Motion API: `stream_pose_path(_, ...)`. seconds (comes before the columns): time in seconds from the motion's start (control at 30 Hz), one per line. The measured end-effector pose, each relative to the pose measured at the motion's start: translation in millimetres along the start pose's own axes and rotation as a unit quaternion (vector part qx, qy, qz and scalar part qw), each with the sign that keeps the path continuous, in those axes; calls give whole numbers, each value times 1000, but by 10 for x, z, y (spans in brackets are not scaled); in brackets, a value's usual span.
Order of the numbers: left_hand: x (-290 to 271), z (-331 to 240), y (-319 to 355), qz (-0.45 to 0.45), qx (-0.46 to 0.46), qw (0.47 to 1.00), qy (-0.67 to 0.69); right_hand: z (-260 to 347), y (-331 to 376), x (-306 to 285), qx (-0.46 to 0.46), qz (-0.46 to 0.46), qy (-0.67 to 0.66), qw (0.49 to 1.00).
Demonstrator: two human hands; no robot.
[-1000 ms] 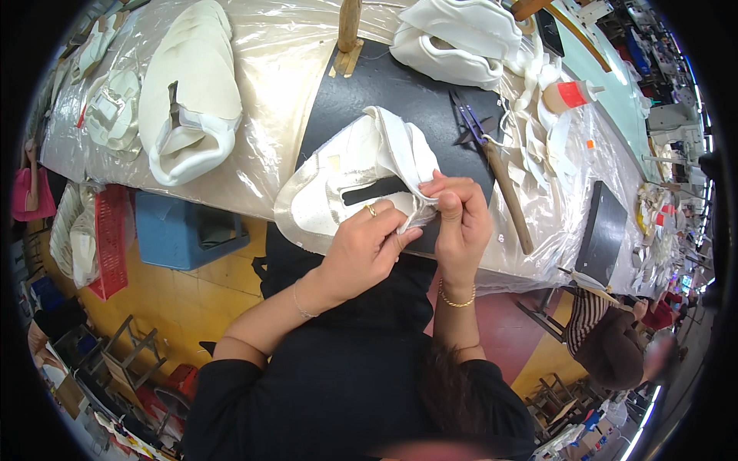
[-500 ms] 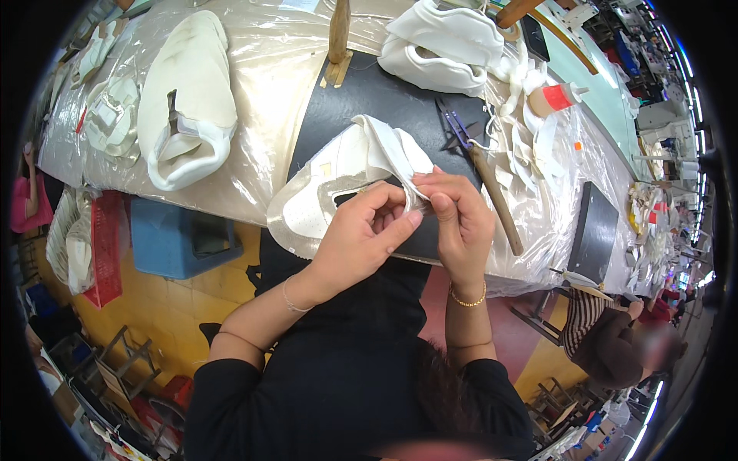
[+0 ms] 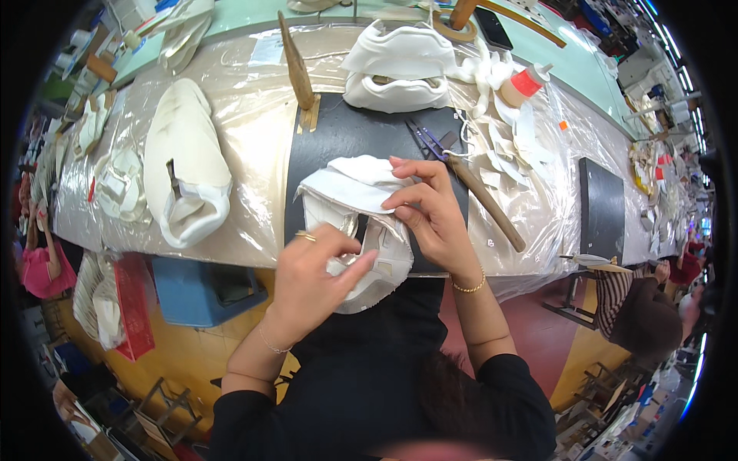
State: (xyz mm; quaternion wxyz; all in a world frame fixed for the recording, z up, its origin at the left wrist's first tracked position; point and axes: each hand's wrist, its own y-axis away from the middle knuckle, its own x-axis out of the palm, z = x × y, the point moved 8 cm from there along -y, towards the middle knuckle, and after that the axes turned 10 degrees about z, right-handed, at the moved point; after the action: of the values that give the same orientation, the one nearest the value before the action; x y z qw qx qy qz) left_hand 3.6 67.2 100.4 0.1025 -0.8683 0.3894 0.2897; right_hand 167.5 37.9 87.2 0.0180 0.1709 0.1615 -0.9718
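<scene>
- Table (image 3: 257, 192), plastic-wrapped and glossy, runs out on both sides of the black board, our landmark here
- Black board (image 3: 346, 131) itself sits in front of the person, a dark mat beneath the work
- Stack of cream shoe uppers (image 3: 183, 131) lies left of the board, well apart from it
- White shoe upper (image 3: 342, 188), the piece in play, is over the near half of the board, its near end by the board's near edge; it looks light, the padded collar soft and squashy, the panels thin and bendy, the raw edges perhaps easily creased or frayed, so the collar fold looks the surest place to take hold
- White padded pieces (image 3: 398, 58) rest at the board's far edge
- Right hand (image 3: 434, 219), over the board's right half, has fingers and thumb closed on the collar's right edge
- Left hand (image 3: 311, 280), at the board's near left corner, meets the upper's left side, thumb sticking out; whether it pinches anything, cannot tell
- Purple-handled snips (image 3: 432, 144), smallest of the lot, lie by the board's right edge
</scene>
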Motion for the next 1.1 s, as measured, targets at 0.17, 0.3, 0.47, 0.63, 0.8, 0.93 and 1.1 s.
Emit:
stream_pose_path(0.17, -188, -16, -337, -153, 166, 938, -263, -185, -75, 73, 6, 61, -93, 994)
stream_pose_path(0.3, -60, 182, -499, -76, 200, 958, -190, -275, -175, -256, 24, -37, 82, 996)
stream_pose_path(0.47, -51, 289, -288, -111, 123, 974, -154, -709, -329, -620, 116, -91, 455, 878)
stream_pose_path(0.63, -5, 403, -145, -115, 30, 989, -84, -988, -400, -473, 134, -35, 502, 854)
stream_pose_path(0.8, 71, 382, -182, -95, -27, 990, -97, -442, -184, -542, 139, -107, 165, 971)
stream_pose_path(0.93, 264, 294, -198, -21, -51, 978, -202, -94, 246, -541, 227, -120, 44, 966)
stream_pose_path(1.1, 214, 239, -265, -54, -33, 985, -162, -201, 454, -281, 265, -86, 94, 956)
